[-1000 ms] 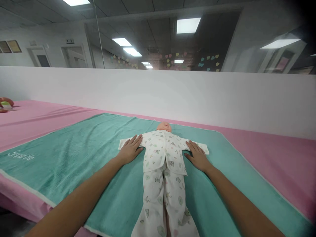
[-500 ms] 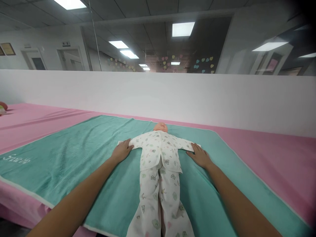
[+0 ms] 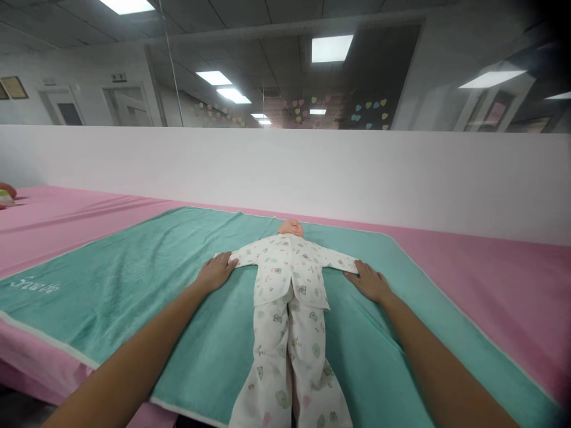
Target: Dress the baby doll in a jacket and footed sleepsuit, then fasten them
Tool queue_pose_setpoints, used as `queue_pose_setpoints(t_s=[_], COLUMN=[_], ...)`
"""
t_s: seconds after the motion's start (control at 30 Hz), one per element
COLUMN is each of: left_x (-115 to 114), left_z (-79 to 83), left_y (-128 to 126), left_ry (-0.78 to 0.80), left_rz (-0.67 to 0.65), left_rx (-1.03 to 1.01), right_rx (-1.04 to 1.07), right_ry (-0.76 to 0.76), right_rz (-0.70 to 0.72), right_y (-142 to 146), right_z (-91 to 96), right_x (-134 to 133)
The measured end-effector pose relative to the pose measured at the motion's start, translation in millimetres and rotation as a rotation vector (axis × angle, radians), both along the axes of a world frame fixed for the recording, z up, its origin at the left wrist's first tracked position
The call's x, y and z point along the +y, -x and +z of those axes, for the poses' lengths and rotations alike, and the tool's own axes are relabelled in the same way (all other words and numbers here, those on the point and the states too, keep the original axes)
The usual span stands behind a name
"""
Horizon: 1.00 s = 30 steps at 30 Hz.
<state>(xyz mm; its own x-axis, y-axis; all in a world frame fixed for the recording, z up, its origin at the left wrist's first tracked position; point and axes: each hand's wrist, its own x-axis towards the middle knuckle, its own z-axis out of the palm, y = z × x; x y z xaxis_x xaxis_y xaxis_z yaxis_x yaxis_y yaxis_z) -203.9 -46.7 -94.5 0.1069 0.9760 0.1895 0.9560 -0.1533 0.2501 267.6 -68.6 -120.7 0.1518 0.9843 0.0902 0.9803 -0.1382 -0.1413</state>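
A baby doll [image 3: 292, 227] lies on its back with its arms stretched out sideways. It wears a white printed jacket [image 3: 289, 267] and matching white trousers [image 3: 289, 351]. At the end of the sleeve on the left rests my left hand [image 3: 217, 272], palm down with fingers extended. My right hand [image 3: 369, 282] lies flat over the opposite cuff, its thumb apart from the fingers. Both cuffs are partly covered by my hands, so the doll's own hands are hidden. Under the doll spreads a green towel [image 3: 178, 309] with white edging.
A pink sheet [image 3: 499, 279] covers the surface around the towel. Behind it runs a low white wall [image 3: 285, 172] with a mirror or glass panel above. Part of another object [image 3: 6, 195], maybe a second doll, shows at the far left edge.
Both hands have slid slightly outward along the sleeves, the left one leftward and the right one rightward. The doll's body lies as before.
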Motion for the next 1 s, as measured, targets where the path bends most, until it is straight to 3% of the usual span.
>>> queue_pose_setpoints(t_s=[0.23,0.37,0.47,0.57,0.63,0.73,0.87,1.0], left_x=[-6.5,-22.3,-67.1,-142.3,-194.6,-249.2,-268.2,-267.9], left_z=[0.4,4.6,13.6,19.1,15.3,1.6,-9.5,3.4], left_y=[14.1,10.4,-3.1,-25.1,-41.3,-64.5,-91.7,-110.2], left_ry=[0.072,-0.014,-0.130,-0.134,-0.097,-0.226,-0.350,-0.544], left_rz=[0.000,0.025,-0.063,-0.258,-0.416,-0.595,-0.477,-0.511], left_rx=[0.074,0.038,-0.125,-0.368,-0.424,-0.338,-0.175,-0.130], right_rx=[-0.017,0.003,0.085,0.315,0.487,0.511,0.438,0.530], right_ry=[0.030,0.012,-0.093,-0.194,-0.114,-0.121,-0.246,-0.286], right_rz=[0.009,-0.005,0.051,0.282,0.480,0.683,0.612,0.514], right_y=[-17.8,-10.6,11.1,49.8,79.9,119.5,149.4,157.1], right_z=[-0.2,1.6,15.4,36.5,45.2,42.5,27.8,23.2], right_x=[-13.2,-28.1,-61.5,-123.0,-171.4,-229.1,-254.0,-258.0])
